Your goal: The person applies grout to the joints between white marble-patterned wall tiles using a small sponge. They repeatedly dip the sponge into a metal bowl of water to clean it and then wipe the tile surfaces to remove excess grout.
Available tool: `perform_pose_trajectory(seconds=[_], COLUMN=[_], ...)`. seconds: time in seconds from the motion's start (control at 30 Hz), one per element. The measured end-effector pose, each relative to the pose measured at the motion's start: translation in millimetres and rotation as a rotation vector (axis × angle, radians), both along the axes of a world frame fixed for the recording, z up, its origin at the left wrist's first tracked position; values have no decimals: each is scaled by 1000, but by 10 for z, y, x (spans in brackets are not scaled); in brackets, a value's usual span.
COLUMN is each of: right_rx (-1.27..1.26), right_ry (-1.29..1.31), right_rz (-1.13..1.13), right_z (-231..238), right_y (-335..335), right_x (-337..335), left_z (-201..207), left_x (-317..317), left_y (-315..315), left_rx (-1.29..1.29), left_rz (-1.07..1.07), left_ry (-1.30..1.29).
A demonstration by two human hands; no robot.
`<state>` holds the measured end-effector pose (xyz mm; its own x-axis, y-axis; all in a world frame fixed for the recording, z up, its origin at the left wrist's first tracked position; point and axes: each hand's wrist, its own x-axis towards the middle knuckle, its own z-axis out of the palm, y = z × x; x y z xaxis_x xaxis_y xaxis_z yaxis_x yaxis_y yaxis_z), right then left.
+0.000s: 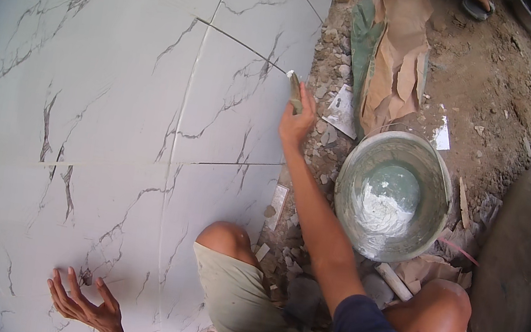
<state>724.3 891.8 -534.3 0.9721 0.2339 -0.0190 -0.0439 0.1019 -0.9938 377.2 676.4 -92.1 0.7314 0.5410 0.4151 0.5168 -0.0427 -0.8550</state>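
My right hand is closed round a small flat grey-green piece, its tip smeared with white paste; whether it is a scraper I cannot tell. That tip is at the right-hand end of a dark open joint between marbled white floor tiles. A long joint crossing it looks pale. Low on the left, my left hand rests on or just over the tiles, fingers spread and holding nothing. Beside my right forearm stands a grey bucket with white paste inside.
Rubble and bare soil border the tiles on the right. Torn brown paper sacking lies beyond the bucket, near white tile scraps. At the far right are a person's sandalled foot and a large grey rounded object. My bent knees flank the near rubble.
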Motion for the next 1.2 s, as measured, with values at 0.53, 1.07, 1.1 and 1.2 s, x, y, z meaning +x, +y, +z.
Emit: perform_pose_trajectory(seconds=[0.53, 1.07, 1.1, 1.2], right_rx=[-237, 143, 161, 177], right_ry=[120, -266, -269, -198], right_rz=[187, -50, -11, 175], right_z=[376, 163, 127, 55], right_y=[-47, 216, 184, -128], right_x=[743, 211, 144, -9], left_z=[14, -46, -44, 14], left_x=[-312, -239, -238, -255], left_y=[183, 268, 230, 169], left_rx=[-52, -81, -81, -84], left_rz=[-52, -81, -72, -51], left_ry=[166, 148, 150, 163])
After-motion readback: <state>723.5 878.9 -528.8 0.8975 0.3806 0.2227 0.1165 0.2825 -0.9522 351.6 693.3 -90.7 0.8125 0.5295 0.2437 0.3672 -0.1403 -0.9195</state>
